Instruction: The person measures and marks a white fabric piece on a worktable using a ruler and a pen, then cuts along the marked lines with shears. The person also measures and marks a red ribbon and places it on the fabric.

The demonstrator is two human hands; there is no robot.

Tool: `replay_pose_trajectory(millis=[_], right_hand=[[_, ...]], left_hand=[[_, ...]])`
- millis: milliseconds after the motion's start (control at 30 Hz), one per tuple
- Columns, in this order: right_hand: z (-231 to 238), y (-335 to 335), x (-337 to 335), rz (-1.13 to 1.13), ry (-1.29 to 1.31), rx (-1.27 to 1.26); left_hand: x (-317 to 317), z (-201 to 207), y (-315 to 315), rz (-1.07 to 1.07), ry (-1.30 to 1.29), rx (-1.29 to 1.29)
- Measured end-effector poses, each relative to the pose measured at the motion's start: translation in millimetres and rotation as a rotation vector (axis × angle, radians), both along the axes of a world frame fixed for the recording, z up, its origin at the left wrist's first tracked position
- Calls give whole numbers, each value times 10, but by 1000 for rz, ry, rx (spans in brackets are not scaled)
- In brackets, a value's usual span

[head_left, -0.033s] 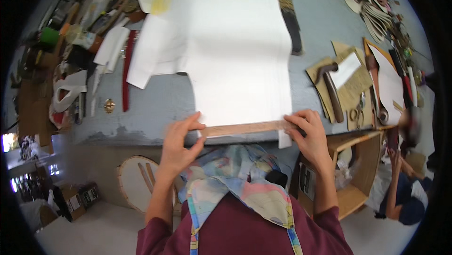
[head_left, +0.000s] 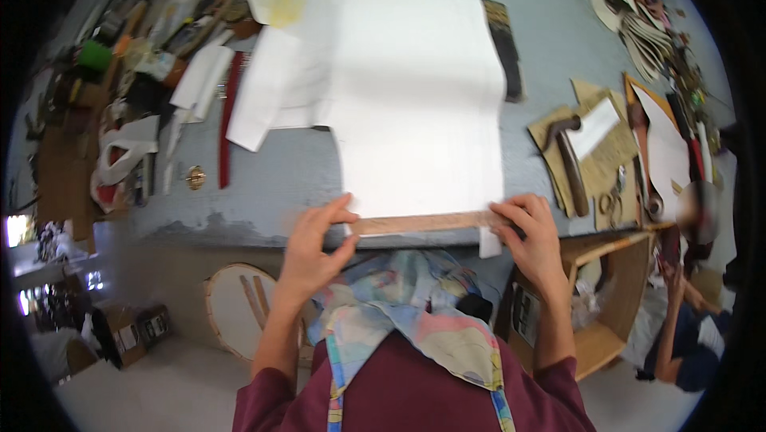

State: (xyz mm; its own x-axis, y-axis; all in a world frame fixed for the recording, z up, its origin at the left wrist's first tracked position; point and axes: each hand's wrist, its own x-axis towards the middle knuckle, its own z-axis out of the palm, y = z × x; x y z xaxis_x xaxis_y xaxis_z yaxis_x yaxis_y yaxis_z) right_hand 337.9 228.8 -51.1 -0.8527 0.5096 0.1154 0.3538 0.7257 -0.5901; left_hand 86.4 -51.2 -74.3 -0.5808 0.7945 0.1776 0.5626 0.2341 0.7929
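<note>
A narrow light-brown strip [head_left: 423, 223], perhaps leather, lies crosswise along the near end of a large white sheet [head_left: 419, 137]. Its left end is pinched by my left hand [head_left: 315, 244], thumb and fingertips at the sheet's corner. At the other end my right hand [head_left: 533, 234] grips the strip between thumb and fingers. A small white tab [head_left: 490, 242] hangs below the strip beside my right thumb, over the table's front edge. The sheet reaches far back over the grey table [head_left: 295, 181]; whatever lies beneath it is hidden.
To the right, a dark-handled hammer-like tool [head_left: 572, 169] and scissors [head_left: 612, 202] lie on tan pieces. A dark block [head_left: 503, 53] sits beside the sheet. Leftward are a red strip [head_left: 230, 125] and a brass-coloured round piece [head_left: 195, 177]. Another person [head_left: 678, 328] is at far right.
The whole view has shifted slightly right and down. Both hands keep their hold on the strip, which stays at the same place on the sheet.
</note>
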Motion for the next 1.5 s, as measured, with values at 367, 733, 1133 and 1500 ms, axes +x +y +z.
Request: replay_pose_trajectory(millis=[367,733,1133,1500], right_hand=[[38,-85,-129,-20,36,-46],[138,13,-230,-36,190,-57],[238,-278,-1297,221,270,-66],[-6,-1752,-2212,923,200,-67]], left_hand=[[-152,82,-31,11,135,5],[-1692,98,-372,639,251,-192],[-1082,490,-541,178,282,6],[298,-120,-2306,430,-153,-265]])
